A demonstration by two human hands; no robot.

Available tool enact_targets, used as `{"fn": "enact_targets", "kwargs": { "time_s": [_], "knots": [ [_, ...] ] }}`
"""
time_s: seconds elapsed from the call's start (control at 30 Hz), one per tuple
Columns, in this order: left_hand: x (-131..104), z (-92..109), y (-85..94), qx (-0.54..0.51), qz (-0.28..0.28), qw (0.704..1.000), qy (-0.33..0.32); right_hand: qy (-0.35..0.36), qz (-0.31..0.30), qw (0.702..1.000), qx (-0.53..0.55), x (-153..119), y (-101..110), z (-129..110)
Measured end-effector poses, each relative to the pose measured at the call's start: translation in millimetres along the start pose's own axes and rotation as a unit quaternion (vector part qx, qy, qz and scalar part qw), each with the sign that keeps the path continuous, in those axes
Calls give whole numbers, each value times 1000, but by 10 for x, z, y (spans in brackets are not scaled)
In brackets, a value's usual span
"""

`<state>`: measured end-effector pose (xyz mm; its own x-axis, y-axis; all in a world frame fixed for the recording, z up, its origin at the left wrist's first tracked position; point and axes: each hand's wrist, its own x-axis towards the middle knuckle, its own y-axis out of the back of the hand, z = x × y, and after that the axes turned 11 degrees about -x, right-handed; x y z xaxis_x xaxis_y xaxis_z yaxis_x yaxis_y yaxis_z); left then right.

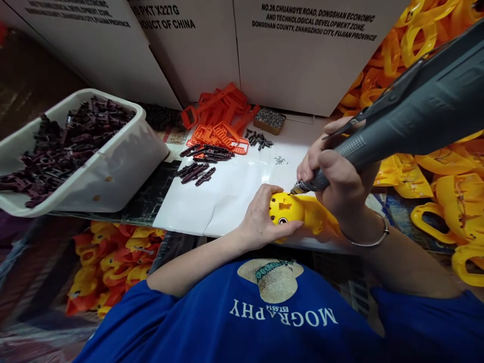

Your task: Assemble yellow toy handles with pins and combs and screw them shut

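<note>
My left hand (260, 219) is closed around the head end of a yellow plastic animal-shaped toy (312, 212), which lies on the white work surface with an eye and several holes showing. My right hand (336, 176) grips a dark grey electric screwdriver (401, 111), tilted down to the left. Its tip meets the toy's upper edge, just beside my left fingers. Whether a screw sits under the tip is too small to tell. Beyond the hands lie a small scatter of screws (280, 161) and a group of short black parts (259, 140).
A white bin (124, 186) of dark maroon parts stands at left. Orange plastic pieces (223, 113) and a small box of screws (269, 121) lie at the back, before white cartons (287, 60). Yellow shells (454, 206) are heaped at right; yellow-orange toys (113, 262) fill the lower left.
</note>
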<state>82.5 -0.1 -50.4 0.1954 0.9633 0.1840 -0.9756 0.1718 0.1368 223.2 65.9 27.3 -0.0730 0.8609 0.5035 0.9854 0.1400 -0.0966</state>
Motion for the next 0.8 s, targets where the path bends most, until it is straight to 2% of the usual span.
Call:
{"fn": "enact_targets", "kwargs": {
  "time_s": [0.23,0.33,0.5,0.63,0.8],
  "knots": [
    [35,9,10,-18,0,999,27,-9,-34,998,-58,19,-24,97],
    [53,3,12,-21,8,999,34,22,-24,999,-36,54,-36,129],
    [48,-6,20,-14,3,1000,15,-39,-2,999,-36,91,-48,78],
    [27,-13,21,-24,0,1000,15,-28,37,999,-20,63,-59,2],
    [50,-8,32,-33,-3,999,28,-54,40,997,-33,44,-75,9]
  ]
}}
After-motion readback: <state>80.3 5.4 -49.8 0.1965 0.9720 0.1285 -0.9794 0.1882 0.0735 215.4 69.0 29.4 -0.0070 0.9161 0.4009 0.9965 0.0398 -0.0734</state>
